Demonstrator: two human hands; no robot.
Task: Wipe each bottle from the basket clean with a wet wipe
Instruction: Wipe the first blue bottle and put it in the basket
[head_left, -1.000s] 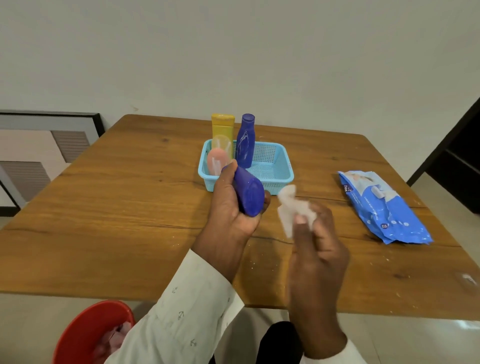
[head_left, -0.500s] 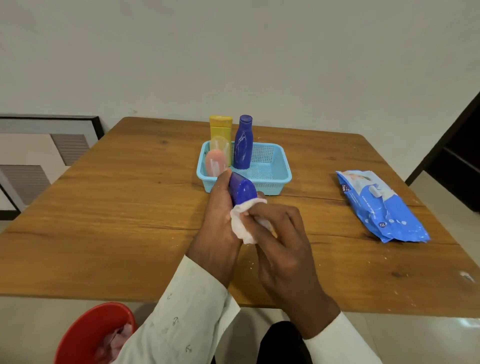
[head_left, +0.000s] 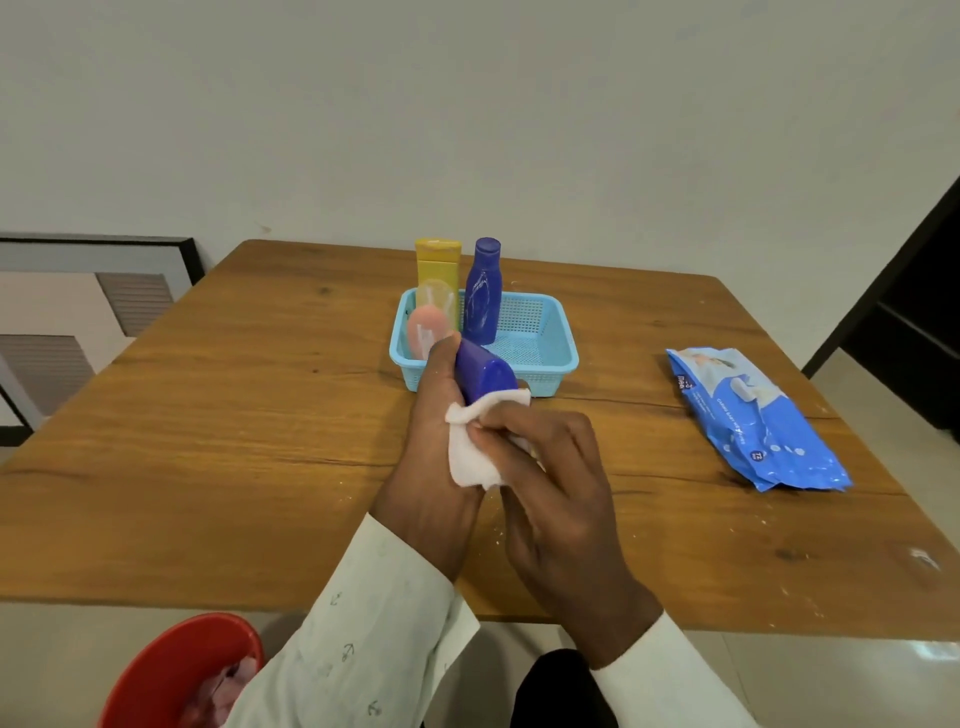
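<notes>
Two hands meet over the brown wooden table (head_left: 260, 415), one gripping a bottle, the other pressing a wipe to it.

We see the left hand (head_left: 436, 467) with its fingers curled around the dark blue plastic bottle (head_left: 483, 374), held tilted just in front of the light blue perforated plastic basket (head_left: 545, 358). The right hand (head_left: 561, 499) pinches the white wet wipe (head_left: 470, 457) against the bottle's near end. In the basket stand a yellow bottle (head_left: 438, 270), a second blue bottle (head_left: 483, 293) and what seems a pink bottle with a clear cap (head_left: 427, 325). A blue pack of wipes (head_left: 753, 421) lies well to the right. A red bowl (head_left: 176, 675) sits below the table's near edge.
</notes>
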